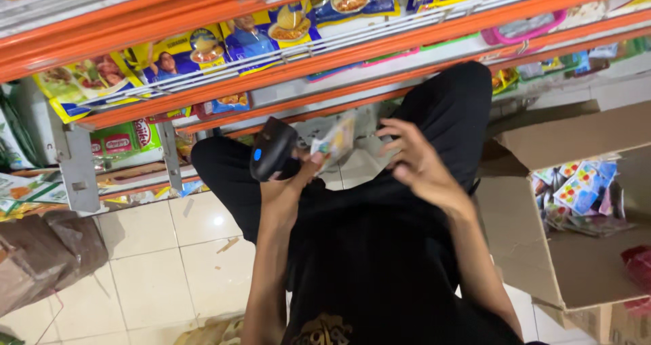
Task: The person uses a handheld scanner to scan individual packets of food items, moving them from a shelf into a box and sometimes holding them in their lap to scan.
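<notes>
Pale square floor tiles [163, 264] are seen from above, with shop shelving beyond them. Nearest the camera, a black shirt [380, 277] and black trousers [447, 108] fill the centre, the knees bent toward the shelves.

Both forearms are raised from 6 o'clock toward the middle. The left hand [288, 172] is closed around a black handheld scanner [271, 148], on which a small blue light is seen; the scanner sits just at 11 o'clock of that hand. Between the same hand's fingertips a small pale sachet [336, 141], blurred, is pinched, tilted up toward 1 o'clock. The right hand [417, 162] is held just at 3 o'clock of the sachet, fingers spread and curled loosely; whether the sachet is touched by it cannot be told.

At 3 o'clock an open cardboard box [542, 250] is set on the floor, and colourful small packets [576, 192] are piled inside it. At 9 o'clock brown paper bundles [41, 257] are seen.

Farthest away, from 9 o'clock across to 1 o'clock, orange-edged shelves [380, 50] are stocked with yellow and blue food packets [203, 50], and green packets [125, 141] are kept on a lower shelf.
</notes>
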